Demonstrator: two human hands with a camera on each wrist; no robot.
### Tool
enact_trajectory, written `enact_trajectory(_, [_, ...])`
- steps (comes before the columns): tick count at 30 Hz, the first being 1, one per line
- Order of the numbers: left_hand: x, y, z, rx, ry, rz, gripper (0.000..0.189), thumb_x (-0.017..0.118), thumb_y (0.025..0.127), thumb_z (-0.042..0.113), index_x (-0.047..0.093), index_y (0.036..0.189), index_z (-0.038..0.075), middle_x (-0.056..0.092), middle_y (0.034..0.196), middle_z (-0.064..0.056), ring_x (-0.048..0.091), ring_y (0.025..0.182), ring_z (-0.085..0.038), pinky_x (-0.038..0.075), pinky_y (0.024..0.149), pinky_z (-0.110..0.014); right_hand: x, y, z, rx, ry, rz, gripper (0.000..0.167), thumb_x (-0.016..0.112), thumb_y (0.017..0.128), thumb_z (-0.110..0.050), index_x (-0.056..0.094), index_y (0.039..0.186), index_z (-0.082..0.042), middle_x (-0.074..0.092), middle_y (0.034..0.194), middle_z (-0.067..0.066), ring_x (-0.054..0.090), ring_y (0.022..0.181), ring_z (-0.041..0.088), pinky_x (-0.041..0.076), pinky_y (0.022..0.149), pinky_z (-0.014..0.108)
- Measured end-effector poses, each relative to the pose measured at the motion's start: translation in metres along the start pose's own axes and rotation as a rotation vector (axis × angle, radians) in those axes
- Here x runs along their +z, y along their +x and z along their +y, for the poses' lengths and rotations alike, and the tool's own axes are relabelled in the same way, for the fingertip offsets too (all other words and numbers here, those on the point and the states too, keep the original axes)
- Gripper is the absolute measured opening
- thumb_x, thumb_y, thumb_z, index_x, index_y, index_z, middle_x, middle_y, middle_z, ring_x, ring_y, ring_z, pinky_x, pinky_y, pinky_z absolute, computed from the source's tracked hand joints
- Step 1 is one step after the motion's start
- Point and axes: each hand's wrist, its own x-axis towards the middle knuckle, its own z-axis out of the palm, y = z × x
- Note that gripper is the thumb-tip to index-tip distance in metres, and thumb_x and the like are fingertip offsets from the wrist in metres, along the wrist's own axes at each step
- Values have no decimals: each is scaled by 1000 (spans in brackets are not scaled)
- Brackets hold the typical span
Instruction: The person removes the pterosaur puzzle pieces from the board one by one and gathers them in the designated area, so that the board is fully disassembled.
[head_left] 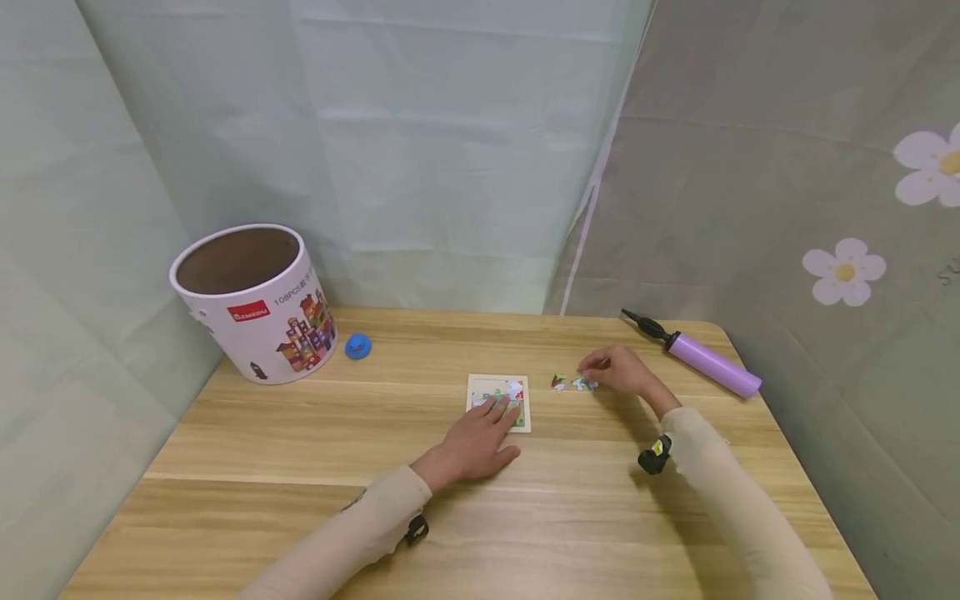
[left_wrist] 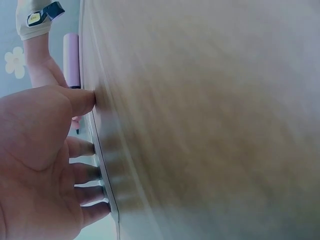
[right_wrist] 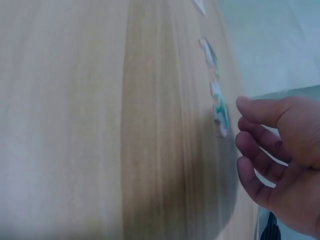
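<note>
A small square jigsaw puzzle board [head_left: 470,392] with a pale frame lies mid-table, part of its picture covered by my left hand [head_left: 477,437]. That hand's fingers [left_wrist: 87,172] lie extended across the board, thumb out to the side. Right of the board sit loose jigsaw pieces: a green-and-brown one [head_left: 558,382] and, nearer my right hand [head_left: 618,371], green-and-white pieces [right_wrist: 220,110]. The right thumb and bent fingers [right_wrist: 255,150] hover beside these pieces, nothing visible between them.
A large white bucket [head_left: 255,333] with printed blocks stands at the back left, a round blue toy [head_left: 357,346] beside it. Behind my right hand lies a purple hand pump [head_left: 712,364] with a black nozzle. Fabric curtains [head_left: 450,167] hang along the table's far edge.
</note>
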Motion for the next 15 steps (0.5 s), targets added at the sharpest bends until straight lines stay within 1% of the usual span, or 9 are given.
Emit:
enact_trajectory(5, [0,0,0,-4,-8,-9,67,48,106,45,35,159,6,29,165,-20,27,153,-37,26,124,-45,1,3,-9,-27,8,36,19,74,94,-13,78,110,-4,77,104,10,72,93,26,59,82,43])
enact_trajectory(9, [1,0,0,-4,-6,-12,67,48,106,45,35,159,6,29,165,-20,27,153,-38,26,124,-45,7,8,-19,-103,25,47,20,74,94,-14,79,111,-4,78,104,8,71,92,23,59,82,43])
enact_trajectory(12, [1,1,0,-5,-4,-17,67,48,106,45,35,159,6,28,165,-19,27,153,-37,26,124,-45,13,12,-28,-138,42,38,20,74,95,-14,78,112,-4,78,103,7,71,90,20,59,83,43])
enact_trajectory(14, [0,1,0,-7,-1,-19,67,48,106,46,35,159,7,29,165,-19,27,153,-37,26,124,-44,17,15,-34,-136,57,23,21,73,96,-15,78,113,-4,78,103,5,71,89,17,59,83,41])
enact_trajectory(15, [0,1,0,-8,2,-20,67,48,106,46,35,159,7,29,165,-19,27,153,-37,26,124,-44,18,17,-37,-132,74,13,22,73,96,-15,77,114,-4,78,101,6,72,87,17,60,80,40])
